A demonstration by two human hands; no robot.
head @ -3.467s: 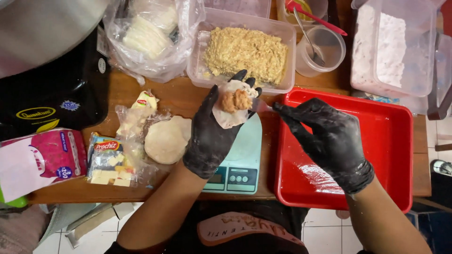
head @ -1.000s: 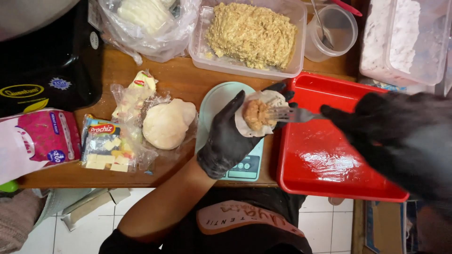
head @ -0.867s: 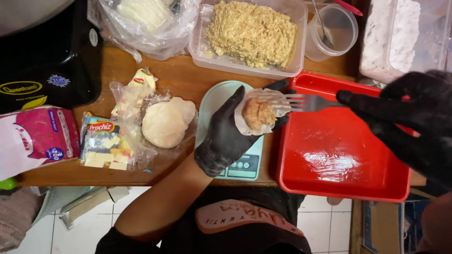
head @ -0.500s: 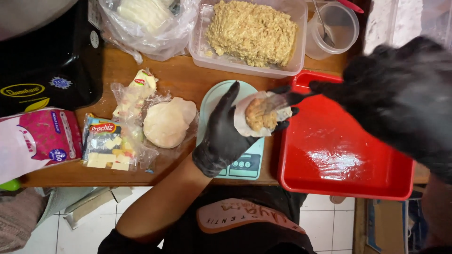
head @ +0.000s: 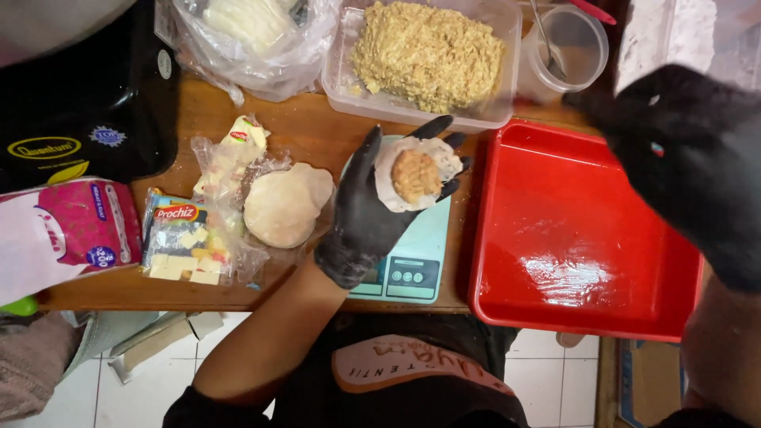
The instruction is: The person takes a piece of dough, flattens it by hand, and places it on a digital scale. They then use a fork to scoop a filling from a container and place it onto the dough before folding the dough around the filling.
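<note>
The counter [head: 309,131] is crowded, so I work over its middle. Largest beside me is the red tray [head: 583,230] at the right end, bare and oiled; it sits close enough that a finished piece has a short trip. Along the back edge stands the clear tub of crumbly filling [head: 428,51], with a small clear cup [head: 575,47] just right of it. The teal scale [head: 408,254] lies at the front edge, directly under my left hand [head: 369,214].

That hand is spread flat, palm up, with the thin dough round [head: 412,176] lying across the fingers and the ball of filling [head: 416,176] resting in its centre. To do this step well I keep the palm level and the filling centred, so an even rim of dough shows all round for closing; a lopsided rim would tear or leave a gap.

My right hand [head: 674,150] is raised near the camera over the tray's back right corner, blurred, and I cannot tell whether it grips anything; it looks loosely curled.

The spare lump of dough [head: 285,204] waits left of the scale, touching its plastic wrap, and the cheese packet [head: 182,242] lies nearer the front left.
</note>
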